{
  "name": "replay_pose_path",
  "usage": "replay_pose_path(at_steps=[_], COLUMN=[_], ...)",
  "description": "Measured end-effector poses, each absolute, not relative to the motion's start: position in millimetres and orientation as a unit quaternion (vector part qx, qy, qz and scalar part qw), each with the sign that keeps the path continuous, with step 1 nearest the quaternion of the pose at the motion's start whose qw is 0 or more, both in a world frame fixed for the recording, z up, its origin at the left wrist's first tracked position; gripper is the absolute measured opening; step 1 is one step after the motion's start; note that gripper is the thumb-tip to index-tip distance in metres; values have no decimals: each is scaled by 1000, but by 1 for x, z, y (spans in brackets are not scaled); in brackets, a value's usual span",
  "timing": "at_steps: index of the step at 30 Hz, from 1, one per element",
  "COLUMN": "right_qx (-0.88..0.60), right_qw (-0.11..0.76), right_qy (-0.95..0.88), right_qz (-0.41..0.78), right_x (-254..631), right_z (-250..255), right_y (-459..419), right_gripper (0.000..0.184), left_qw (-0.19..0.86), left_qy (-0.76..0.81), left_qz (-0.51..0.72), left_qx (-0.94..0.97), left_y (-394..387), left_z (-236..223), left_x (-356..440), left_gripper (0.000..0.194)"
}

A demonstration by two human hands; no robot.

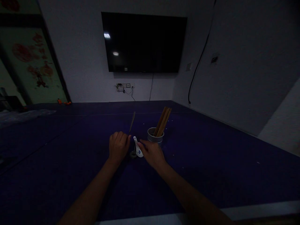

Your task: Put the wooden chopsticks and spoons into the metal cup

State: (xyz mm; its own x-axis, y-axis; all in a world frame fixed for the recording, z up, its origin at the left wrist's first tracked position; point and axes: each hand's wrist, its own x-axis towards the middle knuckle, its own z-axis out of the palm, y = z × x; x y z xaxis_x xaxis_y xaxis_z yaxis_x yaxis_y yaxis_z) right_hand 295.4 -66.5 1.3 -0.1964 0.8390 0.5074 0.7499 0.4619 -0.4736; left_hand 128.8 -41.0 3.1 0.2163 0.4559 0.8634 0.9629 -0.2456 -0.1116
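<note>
My left hand [118,145] is closed above the purple surface, fingers curled. A thin, dull metal utensil [132,121] rises from its fingertips; its lower part is hidden by the hand, so its kind does not show. With thumb and fingers together, my right hand [153,153] grips the side of a white ceramic soup spoon [139,152] with a blue pattern, whose handle points away from me. Just left of that bowl lies a darker metal spoon [133,154], partly covered. Behind my right hand stands a round metal cup [152,137] holding several wooden chopsticks [163,121] leaning right.
The wide purple surface [206,156] reaches to the walls. A black television [145,43] hangs at the back above sockets [126,85] and cables. Clear plastic wrapping [30,116] lies far left, with small orange items [67,103] near the door frame. Tiny pale specks lie about.
</note>
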Motion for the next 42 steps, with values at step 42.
replay_pose_path(at_steps=[42], right_qx=[-541], right_qw=[603], right_qy=[-585], right_qz=[-40], right_x=[357], right_z=[22], right_y=[-44], right_gripper=[40], left_qw=[190], left_qy=[-469], left_qz=[-426], left_qx=[-750], left_y=[-38], left_z=[-16], left_x=[138], left_gripper=[19])
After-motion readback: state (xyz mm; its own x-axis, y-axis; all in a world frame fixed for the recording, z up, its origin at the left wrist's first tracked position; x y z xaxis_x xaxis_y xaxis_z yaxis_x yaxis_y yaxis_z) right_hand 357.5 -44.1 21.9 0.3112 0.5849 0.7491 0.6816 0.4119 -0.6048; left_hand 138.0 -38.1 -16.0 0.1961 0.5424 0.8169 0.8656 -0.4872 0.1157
